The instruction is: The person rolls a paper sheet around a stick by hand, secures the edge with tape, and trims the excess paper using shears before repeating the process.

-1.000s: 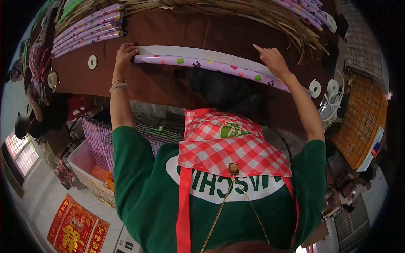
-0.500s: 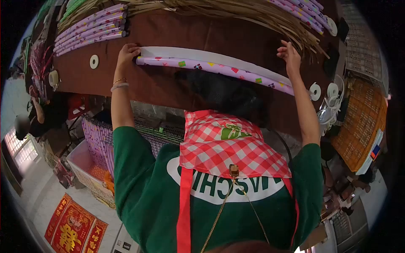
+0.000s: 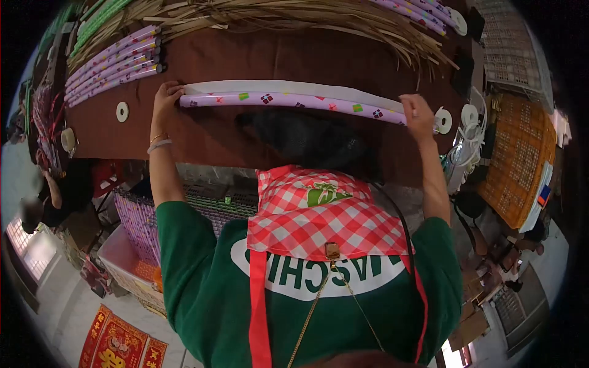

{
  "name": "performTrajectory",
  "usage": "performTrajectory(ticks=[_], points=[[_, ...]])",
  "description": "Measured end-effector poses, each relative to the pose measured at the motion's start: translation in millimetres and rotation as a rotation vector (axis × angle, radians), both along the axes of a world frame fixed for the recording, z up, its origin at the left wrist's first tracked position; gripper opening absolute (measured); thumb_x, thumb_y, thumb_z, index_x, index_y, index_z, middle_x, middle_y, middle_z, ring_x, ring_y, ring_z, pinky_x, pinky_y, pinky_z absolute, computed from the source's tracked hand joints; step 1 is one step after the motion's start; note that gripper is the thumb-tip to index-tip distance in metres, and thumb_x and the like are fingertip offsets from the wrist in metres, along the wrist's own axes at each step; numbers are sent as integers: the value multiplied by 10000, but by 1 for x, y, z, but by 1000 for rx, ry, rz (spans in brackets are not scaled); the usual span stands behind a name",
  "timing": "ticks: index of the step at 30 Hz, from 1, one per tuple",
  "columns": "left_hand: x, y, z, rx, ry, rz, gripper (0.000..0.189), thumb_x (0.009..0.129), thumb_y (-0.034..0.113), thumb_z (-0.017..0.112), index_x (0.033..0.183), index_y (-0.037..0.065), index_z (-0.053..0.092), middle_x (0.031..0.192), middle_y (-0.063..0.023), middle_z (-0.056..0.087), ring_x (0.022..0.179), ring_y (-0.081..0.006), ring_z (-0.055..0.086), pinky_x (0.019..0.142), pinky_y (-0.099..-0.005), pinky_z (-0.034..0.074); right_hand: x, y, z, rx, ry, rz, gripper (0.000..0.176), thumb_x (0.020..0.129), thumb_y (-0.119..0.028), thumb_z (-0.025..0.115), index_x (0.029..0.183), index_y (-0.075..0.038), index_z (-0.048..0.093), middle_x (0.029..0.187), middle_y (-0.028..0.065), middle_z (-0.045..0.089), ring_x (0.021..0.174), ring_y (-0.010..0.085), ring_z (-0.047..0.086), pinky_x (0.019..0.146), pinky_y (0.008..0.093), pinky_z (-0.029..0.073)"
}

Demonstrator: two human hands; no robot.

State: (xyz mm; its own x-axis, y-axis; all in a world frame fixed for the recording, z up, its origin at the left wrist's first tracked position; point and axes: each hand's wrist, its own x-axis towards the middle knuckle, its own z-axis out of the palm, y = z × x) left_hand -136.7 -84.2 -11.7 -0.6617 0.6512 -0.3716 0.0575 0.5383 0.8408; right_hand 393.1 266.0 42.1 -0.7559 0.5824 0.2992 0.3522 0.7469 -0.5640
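A lilac patterned paper roll [image 3: 288, 101] lies across the brown tabletop in front of me, its white edge [image 3: 264, 86] showing along the far side. My left hand [image 3: 165, 103] is at the roll's left end, fingers closed on it. At the opposite end is my right hand [image 3: 419, 116], fingers bent in against the paper; part of the grip is hidden. A crumpled black thing [image 3: 307, 136] lies just nearer to me than the roll. A white tape ring [image 3: 443, 121] sits right beside my right hand.
Several finished patterned tubes [image 3: 113, 64] are at the far left, near long dry brown strips [image 3: 245, 15]. Another white ring [image 3: 123, 111] and a clear tape roll [image 3: 67, 139] lie left. White cords [image 3: 469, 144] hang at the right edge. Another person's arm [image 3: 54, 187] shows far left.
My right hand has come down from its raised, spread pose to the roll's right end. My left hand stays at the left end. The whole view has shifted somewhat.
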Motion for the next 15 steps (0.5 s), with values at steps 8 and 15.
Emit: performTrajectory(ticks=[8,15], points=[[-13,-4,-10,8,-53,12,388,762,39,636,1082,-65,444,940,-132,611,870,-169,587,766,-246,473,11,-33,-26,-100,-363,121,403,671,-187,686,1030,-70,545,1044,97,512,1001,289,476,855,384,378],[-3,4,0,-8,-7,58,401,746,29,645,1079,-77,450,924,-124,622,851,-162,594,748,-241,471,14,-35,-23,-218,-362,156,387,658,-151,690,1003,-59,541,1036,102,502,997,302,467,854,388,376]])
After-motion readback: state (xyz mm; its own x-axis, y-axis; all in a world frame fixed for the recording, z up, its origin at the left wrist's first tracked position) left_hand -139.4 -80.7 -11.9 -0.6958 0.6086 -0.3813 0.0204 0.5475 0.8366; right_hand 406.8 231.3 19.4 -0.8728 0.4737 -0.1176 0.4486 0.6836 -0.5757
